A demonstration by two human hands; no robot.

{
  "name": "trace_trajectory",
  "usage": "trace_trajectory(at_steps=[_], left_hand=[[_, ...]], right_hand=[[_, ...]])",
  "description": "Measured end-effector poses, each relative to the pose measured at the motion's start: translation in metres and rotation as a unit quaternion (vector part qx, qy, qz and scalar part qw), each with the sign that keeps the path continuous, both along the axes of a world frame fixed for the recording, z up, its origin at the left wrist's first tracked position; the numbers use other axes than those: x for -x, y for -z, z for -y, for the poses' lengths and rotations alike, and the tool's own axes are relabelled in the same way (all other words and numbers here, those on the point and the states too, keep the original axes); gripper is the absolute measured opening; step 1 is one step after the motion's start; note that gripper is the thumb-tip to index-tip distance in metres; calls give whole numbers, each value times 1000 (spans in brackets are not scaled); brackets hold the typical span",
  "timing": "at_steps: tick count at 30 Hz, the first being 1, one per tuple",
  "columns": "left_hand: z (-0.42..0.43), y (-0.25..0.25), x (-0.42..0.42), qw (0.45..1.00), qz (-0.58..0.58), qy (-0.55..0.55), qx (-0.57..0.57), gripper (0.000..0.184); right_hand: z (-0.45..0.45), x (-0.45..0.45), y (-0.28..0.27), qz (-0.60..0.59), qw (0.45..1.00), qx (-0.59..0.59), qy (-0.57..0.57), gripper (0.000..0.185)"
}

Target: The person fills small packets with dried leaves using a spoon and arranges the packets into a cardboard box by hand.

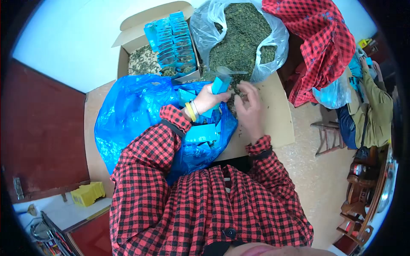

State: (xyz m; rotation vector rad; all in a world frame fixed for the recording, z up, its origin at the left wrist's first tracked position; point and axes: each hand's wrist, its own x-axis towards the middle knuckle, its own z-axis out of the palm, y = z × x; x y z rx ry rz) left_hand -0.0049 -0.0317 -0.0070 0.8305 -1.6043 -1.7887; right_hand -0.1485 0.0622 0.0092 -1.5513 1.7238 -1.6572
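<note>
My left hand [206, 99] grips a narrow teal packet [221, 84], held upright above the edge of a blue plastic bag [128, 111]. Close beside it, my right hand [249, 109] is raised with curved fingers, thumb and fingertips apart; dark leaf bits show behind them. Just beyond the packet a clear plastic spoon [230, 71] rests at the front of a heap of dried green leaves [237, 40] in a clear plastic bag [275, 53]. Inside the blue bag lie several flat teal packets [200, 133].
At the back left, a cardboard box [123, 64] holds rows of filled teal packets [175, 45] and loose leaves. A cardboard sheet [277, 115] lies under the work. A person in a red checked sleeve [326, 47] is opposite; another in an olive garment [376, 106] is at right.
</note>
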Motion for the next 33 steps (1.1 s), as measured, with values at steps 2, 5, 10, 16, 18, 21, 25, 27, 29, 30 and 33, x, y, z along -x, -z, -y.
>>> trace_trajectory(at_steps=[2, 5, 10, 16, 18, 21, 25, 27, 29, 30, 33], left_hand=[[0, 0, 3, 997, 14, 30, 67, 20], [0, -13, 1, 969, 126, 98, 187, 30], [5, 10, 2, 961, 46, 96, 257, 39], [-1, -1, 1, 920, 45, -60, 385, 71], [-6, -7, 0, 905, 56, -112, 405, 79], [-10, -7, 0, 816, 71, -137, 558, 89], [-11, 8, 3, 826, 84, -97, 549, 83], [-9, 8, 1, 823, 87, -101, 552, 81], [-7, 9, 0, 816, 91, -108, 561, 77], [-6, 9, -1, 816, 89, -107, 562, 77], [-3, 6, -3, 818, 116, -101, 554, 72]], right_hand=[[1, 7, -21, -132, 987, 88, 13, 19], [-6, 11, -37, -260, 963, 65, -24, 21], [-12, 3, -52, -408, 911, -50, -42, 21], [-3, 1, -66, -445, 894, -31, -32, 13], [-3, 3, -64, -395, 917, -61, 11, 11], [1, 5, -58, -346, 935, -81, 18, 13], [8, 12, -31, -215, 973, -85, -27, 15], [8, 10, -30, -160, 982, -84, -46, 16], [6, 9, -34, -212, 966, -112, -94, 16], [6, 9, -36, -236, 956, -125, -117, 17], [6, 12, -32, -240, 951, -117, -157, 19]])
